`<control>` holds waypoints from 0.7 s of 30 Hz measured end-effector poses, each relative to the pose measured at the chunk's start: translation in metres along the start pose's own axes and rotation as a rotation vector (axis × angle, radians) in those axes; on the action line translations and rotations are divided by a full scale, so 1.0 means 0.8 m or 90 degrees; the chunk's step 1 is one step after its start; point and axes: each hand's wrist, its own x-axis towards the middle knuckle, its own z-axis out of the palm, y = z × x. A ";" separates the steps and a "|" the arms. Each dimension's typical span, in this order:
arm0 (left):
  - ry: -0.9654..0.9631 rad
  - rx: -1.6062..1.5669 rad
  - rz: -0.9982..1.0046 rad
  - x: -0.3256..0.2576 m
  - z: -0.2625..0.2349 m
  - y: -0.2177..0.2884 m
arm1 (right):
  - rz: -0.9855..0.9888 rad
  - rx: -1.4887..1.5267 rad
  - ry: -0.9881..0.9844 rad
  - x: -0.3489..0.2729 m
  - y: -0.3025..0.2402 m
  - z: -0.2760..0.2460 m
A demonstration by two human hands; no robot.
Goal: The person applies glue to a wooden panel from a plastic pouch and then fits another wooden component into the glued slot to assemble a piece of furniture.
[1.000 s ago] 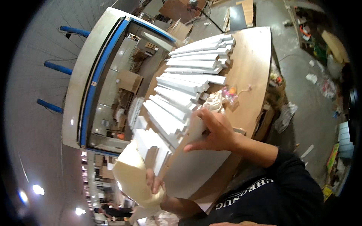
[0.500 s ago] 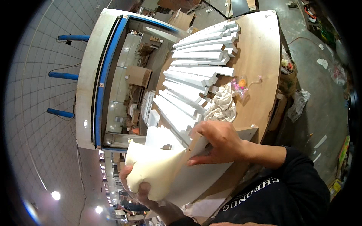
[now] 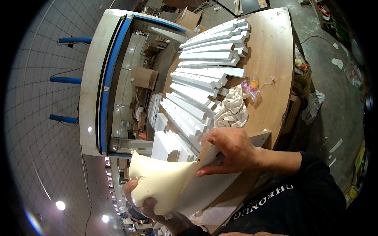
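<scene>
Over near end of bench (image 3: 271, 47), left hand (image 3: 149, 207) has fingers clamped on soft cream-yellow pouch (image 3: 159, 179), pouch's narrow tip at holed edge of white panel (image 3: 210, 188); whether touching, cannot tell. Right hand (image 3: 232, 148) pinches same panel, thumb on one face, fingers over edge. White strips (image 3: 208, 56) in row from bench's far edge toward hands. Crumpled cream cloth (image 3: 232, 109) beside strips; pink-and-orange plastic packet (image 3: 252, 86) between cloth and bench's right edge.

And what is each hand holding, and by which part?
The left hand holds a yellow bag by its wide end; the right hand, a white panel by its edge.
</scene>
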 end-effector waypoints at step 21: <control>0.014 0.053 -0.004 -0.002 -0.007 -0.001 | -0.075 -0.025 0.036 0.003 0.006 0.004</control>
